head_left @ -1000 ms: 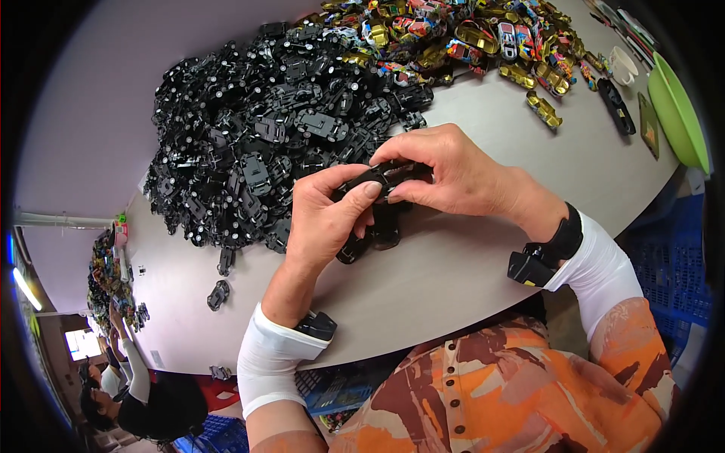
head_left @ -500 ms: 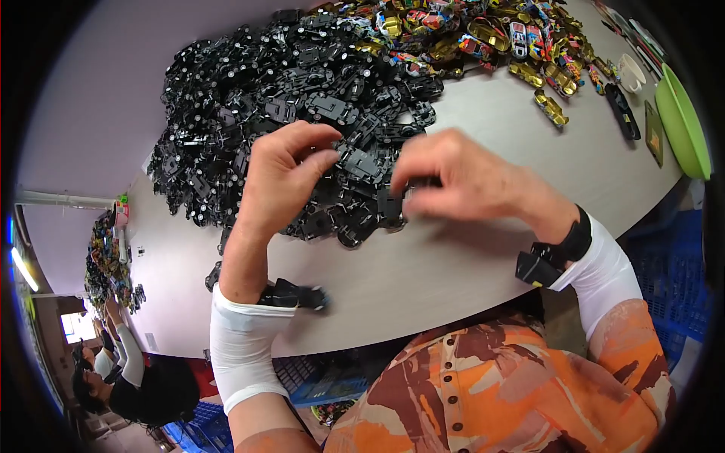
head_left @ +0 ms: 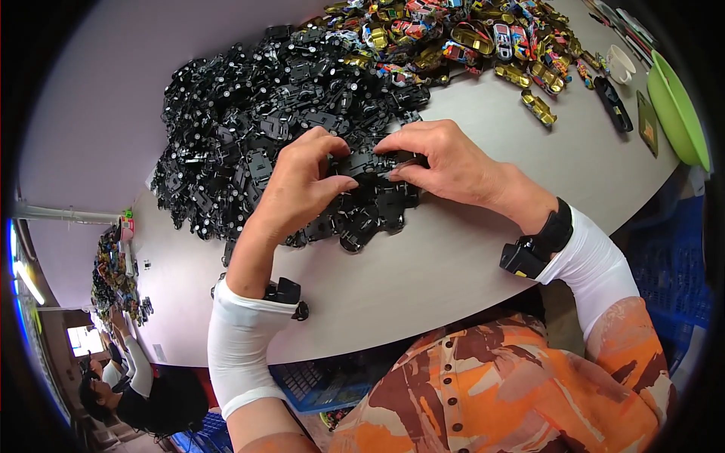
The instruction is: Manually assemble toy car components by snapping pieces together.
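Black toy-car chassis (head_left: 362, 163): upper centre of frame, between the hands, on the dark heap (head_left: 234, 128). I judge it light, stiff, slightly slick plastic; best pinched by its long sides, clear of wheels. Left hand (head_left: 298, 174): thumb and forefinger parted. Right hand (head_left: 461, 162): curled around dark parts; whether gripping, I can't tell. Green bowl (head_left: 674, 113), right edge: contents hidden from me. Blue crate (head_left: 300, 383), lower centre, below the table (head_left: 423, 279): contents unclear.

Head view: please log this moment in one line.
left hand: curved over black chassis pile, grip unclear | right hand: at pile's right edge, grip unclear | colourful car shells: beyond
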The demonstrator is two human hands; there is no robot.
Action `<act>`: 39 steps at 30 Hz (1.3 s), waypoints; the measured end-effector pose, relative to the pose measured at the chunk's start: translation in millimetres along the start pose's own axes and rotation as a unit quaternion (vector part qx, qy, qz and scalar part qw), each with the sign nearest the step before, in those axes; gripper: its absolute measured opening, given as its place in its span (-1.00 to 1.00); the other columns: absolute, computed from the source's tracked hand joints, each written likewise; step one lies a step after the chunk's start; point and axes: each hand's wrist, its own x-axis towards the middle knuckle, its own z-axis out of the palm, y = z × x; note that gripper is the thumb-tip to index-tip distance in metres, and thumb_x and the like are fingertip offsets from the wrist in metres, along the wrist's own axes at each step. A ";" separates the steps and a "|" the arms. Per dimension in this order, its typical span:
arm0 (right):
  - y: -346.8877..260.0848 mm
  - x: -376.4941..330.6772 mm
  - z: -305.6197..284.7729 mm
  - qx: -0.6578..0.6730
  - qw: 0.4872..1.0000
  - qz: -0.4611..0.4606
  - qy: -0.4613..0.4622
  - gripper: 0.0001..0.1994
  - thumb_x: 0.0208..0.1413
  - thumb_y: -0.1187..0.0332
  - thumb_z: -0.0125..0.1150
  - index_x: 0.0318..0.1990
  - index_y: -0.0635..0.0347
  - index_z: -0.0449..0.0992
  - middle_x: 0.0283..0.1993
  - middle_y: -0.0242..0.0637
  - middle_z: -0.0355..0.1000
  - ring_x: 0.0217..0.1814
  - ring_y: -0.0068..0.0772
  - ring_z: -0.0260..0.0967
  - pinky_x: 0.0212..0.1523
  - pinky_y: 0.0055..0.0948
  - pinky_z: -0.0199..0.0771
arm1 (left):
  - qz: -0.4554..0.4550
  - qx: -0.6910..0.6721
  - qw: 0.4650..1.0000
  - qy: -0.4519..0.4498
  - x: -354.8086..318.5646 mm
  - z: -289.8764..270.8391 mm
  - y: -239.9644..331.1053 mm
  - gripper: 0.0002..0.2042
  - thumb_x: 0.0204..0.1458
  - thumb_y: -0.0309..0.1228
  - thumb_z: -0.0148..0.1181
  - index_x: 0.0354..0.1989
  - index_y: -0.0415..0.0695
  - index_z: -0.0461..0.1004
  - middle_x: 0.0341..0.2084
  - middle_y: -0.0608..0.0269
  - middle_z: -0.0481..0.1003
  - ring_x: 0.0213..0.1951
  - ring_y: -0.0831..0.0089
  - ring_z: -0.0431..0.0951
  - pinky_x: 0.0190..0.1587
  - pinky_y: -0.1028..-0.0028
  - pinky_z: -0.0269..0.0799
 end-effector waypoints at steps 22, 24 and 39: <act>19.3 1.9 -39.3 -0.079 0.991 0.073 0.080 -0.87 -0.08 0.39 0.24 -0.44 0.29 0.50 -0.52 -0.12 0.45 -0.49 -0.25 0.42 -0.44 -0.40 0.38 | 0.272 -0.700 0.656 -0.077 75.6 -8.2 70.9 -0.53 -0.02 -0.50 0.17 0.06 -0.41 0.19 -0.13 -0.06 0.35 -0.15 0.26 0.47 -0.17 0.46 0.47; 38.8 -3.3 -80.8 -0.183 0.970 0.099 0.125 -0.85 -0.12 0.37 0.28 -0.47 0.29 0.52 -0.54 -0.11 0.44 -0.52 -0.26 0.43 -0.45 -0.39 0.39 | 0.198 -0.678 0.707 -0.018 69.0 5.5 54.4 -0.52 -0.07 -0.44 0.24 0.01 -0.38 0.25 -0.17 -0.03 0.37 -0.23 0.34 0.47 -0.30 0.54 0.46; 64.3 -35.3 -154.0 -0.393 0.868 0.304 -0.022 -0.80 -0.19 0.31 0.29 -0.54 0.29 0.49 -0.56 -0.21 0.42 -0.54 -0.32 0.37 -0.52 -0.39 0.32 | 0.004 -0.604 0.797 -0.009 19.9 39.3 19.1 -0.55 -0.23 -0.32 0.34 -0.16 -0.29 0.37 -0.34 0.12 0.45 -0.49 0.57 0.43 -0.59 0.70 0.25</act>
